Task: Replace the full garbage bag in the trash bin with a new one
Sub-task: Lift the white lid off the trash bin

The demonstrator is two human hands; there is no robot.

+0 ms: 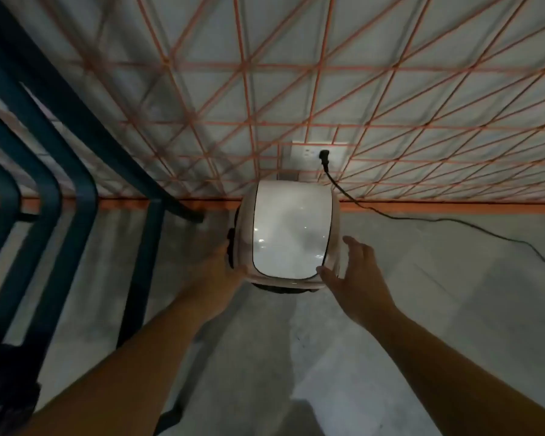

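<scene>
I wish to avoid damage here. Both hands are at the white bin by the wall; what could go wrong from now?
The black cable runs from the wall socket close behind the white glossy-lidded trash bin; pulling the bin could snag it.
The dark blue metal frame stands close on the left, so the left hand may knock it.
The lid is shut, so the bag is hidden; it may be heavy and tear.

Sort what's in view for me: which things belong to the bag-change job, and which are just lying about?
Job: closed trash bin; left hand against its side; right hand, fingers spread, at its near corner.
Lying about: black cable; wall socket; blue metal frame.
</scene>
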